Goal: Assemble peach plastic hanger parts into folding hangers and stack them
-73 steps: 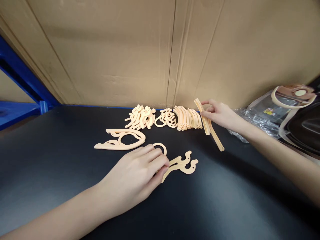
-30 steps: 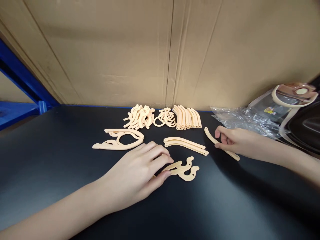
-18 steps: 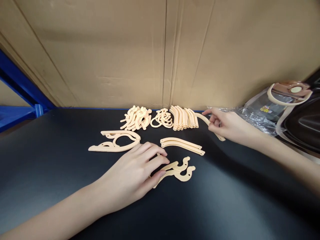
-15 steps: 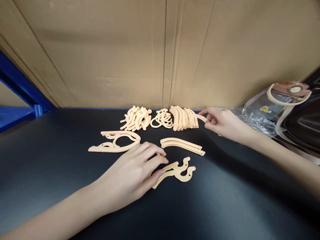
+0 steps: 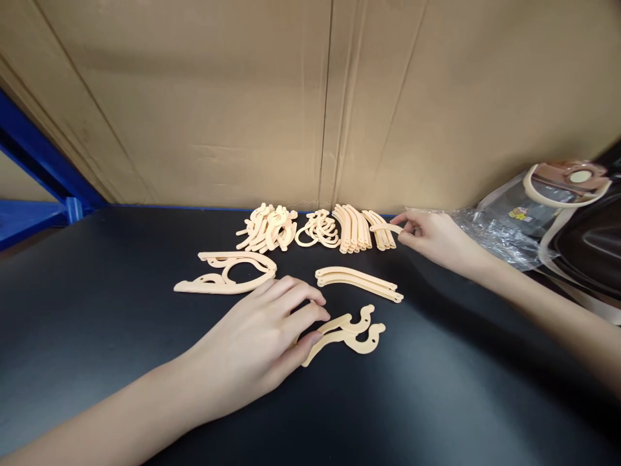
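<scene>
My right hand (image 5: 427, 236) pinches the end of a beige curved hanger arm (image 5: 387, 228) beside the upright stack of arms (image 5: 352, 228). Low over the table, my left hand (image 5: 279, 323) has its fingers bent and spread, the thumb at the lower ends of two beige pieces with hooked ends (image 5: 361, 340). Whether it presses on them I cannot tell. Beyond its knuckles lies a folded beige hanger (image 5: 233, 255). Two curved arms (image 5: 356, 279) lie side by side between my hands.
Along the back lie a heap of beige pieces (image 5: 266, 228) and a small pile of hooks (image 5: 317, 230). A cardboard wall (image 5: 218, 110) stands behind the black table (image 5: 97, 336). At the right are crinkled clear plastic (image 5: 509, 239) and a bottle with a brown lid (image 5: 565, 178). Blue frame bars (image 5: 33, 155) edge the left.
My right hand has shifted slightly, and more of the curved arm now shows across the stack's right end. The view has turned a little left. My left hand stays by the hooked pieces.
</scene>
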